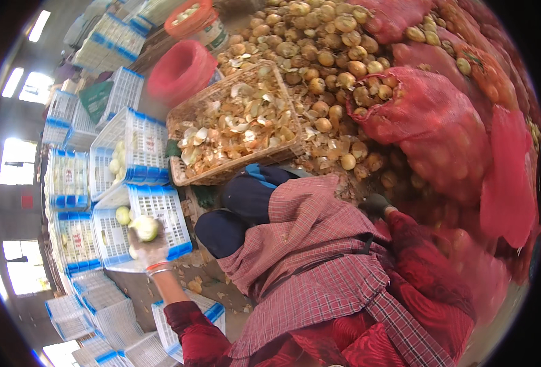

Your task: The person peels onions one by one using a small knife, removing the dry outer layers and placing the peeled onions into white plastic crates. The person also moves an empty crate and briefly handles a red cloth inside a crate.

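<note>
My left hand, in a pale glove, reaches out over a white and blue plastic crate. It grips a peeled onion, pale with a greenish tint. Beside that onion, another peeled onion is in the same crate. On the other side of my lap, my right hand wears a dark glove and is blurred. It is low, near unpeeled onions and loose skins; whether it holds anything is not visible.
An orange-brown crate full of onion skins stands before my knees. Beyond it lies a large heap of unpeeled onions. Red mesh sacks crowd the right. A pink tub and stacked crates stand to the left.
</note>
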Available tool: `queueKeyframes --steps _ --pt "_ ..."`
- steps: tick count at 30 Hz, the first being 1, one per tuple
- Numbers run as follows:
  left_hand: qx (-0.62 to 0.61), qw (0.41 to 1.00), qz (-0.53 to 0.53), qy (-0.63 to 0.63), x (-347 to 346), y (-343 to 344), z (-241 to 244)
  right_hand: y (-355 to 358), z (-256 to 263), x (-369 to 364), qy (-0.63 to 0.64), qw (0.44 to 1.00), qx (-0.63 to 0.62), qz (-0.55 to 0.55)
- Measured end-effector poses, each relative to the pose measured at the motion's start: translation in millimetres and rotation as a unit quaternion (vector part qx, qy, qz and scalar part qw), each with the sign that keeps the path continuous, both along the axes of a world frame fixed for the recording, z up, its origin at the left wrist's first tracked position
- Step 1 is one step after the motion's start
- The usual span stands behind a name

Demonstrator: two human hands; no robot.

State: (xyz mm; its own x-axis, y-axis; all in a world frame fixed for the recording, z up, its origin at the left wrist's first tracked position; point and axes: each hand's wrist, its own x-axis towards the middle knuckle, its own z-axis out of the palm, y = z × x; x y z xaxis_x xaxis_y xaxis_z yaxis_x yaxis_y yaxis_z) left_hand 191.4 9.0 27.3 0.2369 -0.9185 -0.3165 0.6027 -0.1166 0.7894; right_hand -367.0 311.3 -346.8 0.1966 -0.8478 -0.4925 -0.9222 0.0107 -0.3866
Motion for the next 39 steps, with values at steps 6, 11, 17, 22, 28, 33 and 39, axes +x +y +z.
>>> queueKeyframes --steps 6,11,17,22,28,33,39 --pt "-0.129 0.974 -0.177 0.052 112.5 -105.7 86.0 6.7 -9.6 -13.1 -0.029 0.984 0.092 -0.149" --pt "-0.263 0.919 -0.254 -0.147 113.5 -109.7 95.6 -18.2 34.0 10.4 -0.044 0.948 0.151 -0.277" --pt "-0.004 0.942 -0.25 -0.222 -37.3 -59.9 -61.9 1.8 31.1 -4.4 0.012 0.992 0.094 -0.081" --pt "0.045 0.843 -0.362 -0.395 -111.9 -32.8 -74.3 -8.1 82.4 -25.1 -0.09 0.895 0.122 -0.419" --pt "0.104 0.767 -0.435 -0.461 -114.0 -42.4 -79.1 30.5 45.8 -47.8 -0.048 0.915 -0.02 -0.399" --pt "0.097 0.732 -0.452 -0.501 -105.8 -52.0 -94.4 24.7 64.6 -24.9 -0.143 0.773 0.099 -0.61" --pt "0.118 0.724 -0.445 -0.514 -116.1 -49.3 -85.1 20.2 66.9 -16.5 -0.109 0.84 -0.068 -0.527"
